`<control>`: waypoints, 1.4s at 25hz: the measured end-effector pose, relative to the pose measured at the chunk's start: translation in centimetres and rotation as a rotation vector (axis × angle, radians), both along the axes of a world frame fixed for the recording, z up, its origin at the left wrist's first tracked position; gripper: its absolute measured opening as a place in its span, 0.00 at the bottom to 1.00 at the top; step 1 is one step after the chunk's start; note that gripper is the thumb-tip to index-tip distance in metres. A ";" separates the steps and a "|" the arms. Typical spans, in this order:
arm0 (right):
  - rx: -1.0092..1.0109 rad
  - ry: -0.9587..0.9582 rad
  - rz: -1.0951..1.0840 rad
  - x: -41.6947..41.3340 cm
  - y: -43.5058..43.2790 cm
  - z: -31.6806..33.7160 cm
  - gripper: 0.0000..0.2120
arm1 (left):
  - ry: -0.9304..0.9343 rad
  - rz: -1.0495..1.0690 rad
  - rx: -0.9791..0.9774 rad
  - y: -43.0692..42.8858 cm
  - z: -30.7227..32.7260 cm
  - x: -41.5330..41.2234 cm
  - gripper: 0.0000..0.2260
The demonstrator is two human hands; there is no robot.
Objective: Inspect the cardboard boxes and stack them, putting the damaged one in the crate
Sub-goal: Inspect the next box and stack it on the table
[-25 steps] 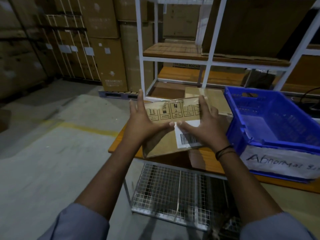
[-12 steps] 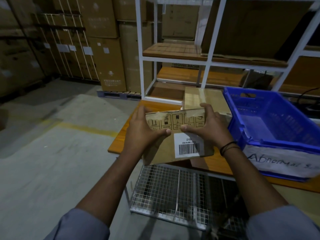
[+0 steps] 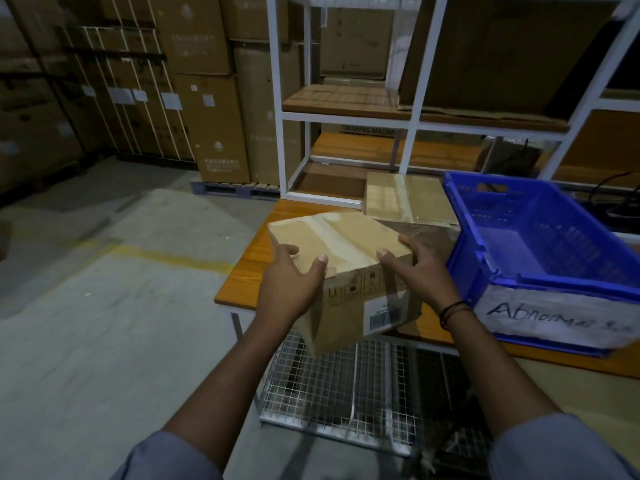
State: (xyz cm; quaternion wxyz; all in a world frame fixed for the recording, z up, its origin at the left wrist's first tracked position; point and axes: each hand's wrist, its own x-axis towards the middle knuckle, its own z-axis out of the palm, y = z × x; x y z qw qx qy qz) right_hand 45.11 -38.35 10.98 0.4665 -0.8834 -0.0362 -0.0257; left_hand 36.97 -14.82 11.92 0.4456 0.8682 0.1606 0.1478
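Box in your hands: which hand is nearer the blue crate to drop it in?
Right, probably. The right hand grips the box on the side beside the blue crate; the left hand holds the far side, away from it.

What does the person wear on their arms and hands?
No gloves on left hand or right hand. Grey-blue left sleeve and right sleeve leave the forearms bare. Thin dark bands circle the right wrist only.

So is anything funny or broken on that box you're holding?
Maybe. The held box is tilted between the left hand and right hand, and the tape along its top looks wrinkled and creased. The dim picture shows no clear tear.
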 end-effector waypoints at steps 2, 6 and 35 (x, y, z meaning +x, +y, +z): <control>-0.107 0.028 -0.018 0.3 0.1 -1.1 0.37 | 0.035 -0.024 -0.016 -0.7 -0.8 0.2 0.25; -0.501 0.157 0.004 0.5 1.2 -3.1 0.40 | 0.122 -0.068 0.010 -2.2 -2.1 0.1 0.23; -0.824 -0.200 0.198 -3.8 2.5 -1.5 0.15 | 0.364 -0.349 0.670 6.6 -3.5 11.9 0.43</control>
